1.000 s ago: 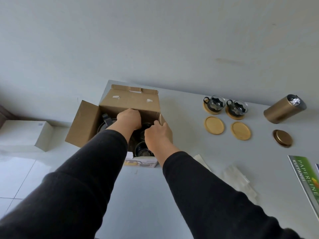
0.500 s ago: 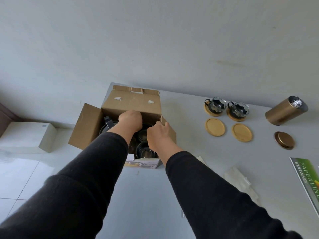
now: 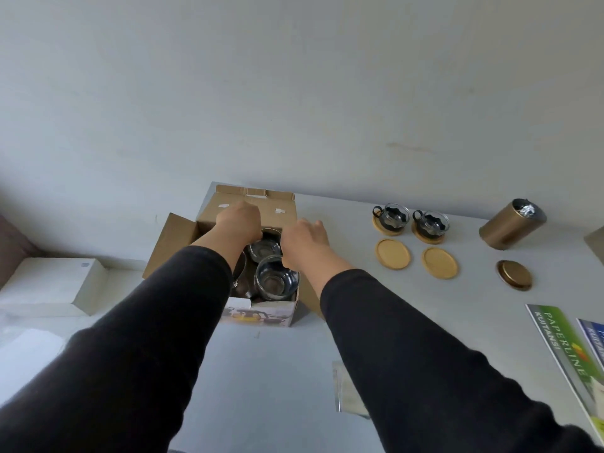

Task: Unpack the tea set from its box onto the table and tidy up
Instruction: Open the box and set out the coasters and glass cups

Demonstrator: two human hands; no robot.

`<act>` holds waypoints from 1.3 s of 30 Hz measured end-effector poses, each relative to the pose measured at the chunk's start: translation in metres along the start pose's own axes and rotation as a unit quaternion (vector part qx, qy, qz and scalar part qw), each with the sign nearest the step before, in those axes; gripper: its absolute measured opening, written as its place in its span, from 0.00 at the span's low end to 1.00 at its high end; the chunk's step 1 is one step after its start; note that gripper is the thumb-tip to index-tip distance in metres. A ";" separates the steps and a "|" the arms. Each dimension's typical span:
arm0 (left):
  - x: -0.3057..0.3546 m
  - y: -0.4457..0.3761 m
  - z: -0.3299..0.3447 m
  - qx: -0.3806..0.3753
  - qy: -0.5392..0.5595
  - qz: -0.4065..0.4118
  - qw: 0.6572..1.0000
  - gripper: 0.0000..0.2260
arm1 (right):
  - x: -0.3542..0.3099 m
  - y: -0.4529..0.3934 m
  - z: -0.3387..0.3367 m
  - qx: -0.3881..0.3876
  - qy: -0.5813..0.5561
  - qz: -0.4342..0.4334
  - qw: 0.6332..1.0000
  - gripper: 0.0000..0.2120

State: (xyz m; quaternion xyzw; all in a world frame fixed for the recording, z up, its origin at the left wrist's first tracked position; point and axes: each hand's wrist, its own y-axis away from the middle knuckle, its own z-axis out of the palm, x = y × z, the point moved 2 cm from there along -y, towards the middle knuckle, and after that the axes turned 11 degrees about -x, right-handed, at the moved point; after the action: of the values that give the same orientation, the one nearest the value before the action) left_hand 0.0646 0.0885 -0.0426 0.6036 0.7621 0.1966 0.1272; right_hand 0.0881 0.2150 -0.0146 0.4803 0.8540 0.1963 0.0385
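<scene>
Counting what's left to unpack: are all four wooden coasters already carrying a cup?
No: only the two far coasters carry glass cups; the two near coasters lie bare.

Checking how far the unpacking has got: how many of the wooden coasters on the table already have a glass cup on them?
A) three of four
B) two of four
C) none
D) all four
B: the two far coasters each carry a glass cup; the two near coasters are bare.
</scene>
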 end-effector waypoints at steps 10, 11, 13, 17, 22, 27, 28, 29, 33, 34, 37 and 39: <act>0.007 0.037 -0.057 0.050 -0.021 -0.014 0.998 0.13 | 0.051 0.048 -0.047 0.013 -0.116 0.063 0.991 0.12; 0.012 0.038 -0.063 0.053 -0.025 -0.013 0.998 0.13 | 0.062 0.052 -0.048 0.019 -0.131 0.073 0.988 0.13; 0.026 0.038 -0.073 0.067 -0.030 -0.004 0.997 0.12 | 0.086 0.058 -0.048 0.027 -0.161 0.100 0.981 0.13; 0.068 0.030 -0.080 0.080 -0.031 0.025 0.996 0.11 | 0.141 0.073 -0.039 0.038 -0.211 0.151 0.965 0.12; 0.142 0.001 -0.061 0.065 -0.021 0.058 0.996 0.07 | 0.220 0.081 -0.005 0.028 -0.262 0.215 0.940 0.06; 0.217 -0.040 -0.031 0.043 -0.020 0.072 0.996 0.06 | 0.293 0.073 0.037 0.044 -0.321 0.265 0.908 0.14; 0.229 -0.050 -0.025 0.038 -0.022 0.076 0.996 0.07 | 0.306 0.070 0.044 0.046 -0.328 0.273 0.903 0.13; 0.240 -0.059 -0.018 0.034 -0.027 0.079 0.996 0.09 | 0.317 0.067 0.052 0.045 -0.334 0.284 0.898 0.13; 0.275 -0.092 0.009 0.017 0.001 0.075 0.997 0.11 | 0.353 0.055 0.082 0.038 -0.364 0.309 0.878 0.12; 0.282 -0.097 0.014 0.012 0.012 0.070 0.997 0.11 | 0.359 0.053 0.088 0.037 -0.371 0.318 0.872 0.12; 0.292 -0.109 0.027 0.009 0.041 0.061 0.997 0.12 | 0.371 0.047 0.102 0.040 -0.389 0.334 0.857 0.11; 0.294 -0.105 0.026 0.003 0.048 0.057 0.997 0.12 | 0.373 0.048 0.102 0.043 -0.403 0.343 0.847 0.10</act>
State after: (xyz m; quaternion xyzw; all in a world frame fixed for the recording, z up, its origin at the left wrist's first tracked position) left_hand -0.0858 0.3570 -0.1011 0.6365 0.7321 0.2300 0.0774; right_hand -0.0470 0.5789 -0.0450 0.7810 0.5512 -0.0506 0.2894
